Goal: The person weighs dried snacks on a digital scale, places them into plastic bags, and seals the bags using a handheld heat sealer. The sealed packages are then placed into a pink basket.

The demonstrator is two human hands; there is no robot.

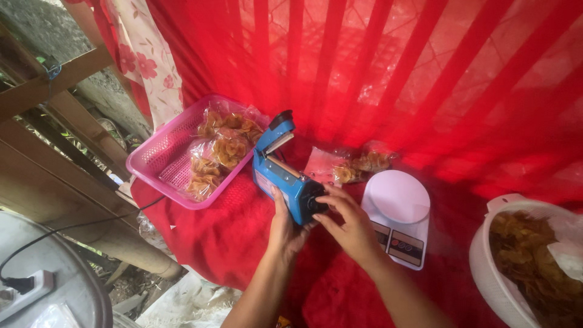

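Both hands meet at the near end of a blue bag sealer (280,170) (lid raised): left hand (285,228) steadies its side, right hand (346,222) fingertips apparently pinch its dial.

Several clear plastic bags of golden chips (220,152) lie piled in the pink basket (156,159) at the left. Another clear bag of chips (352,166) lies on the red cloth just behind the white scale, whose front panel (401,242) carries a dark screen and small round buttons.
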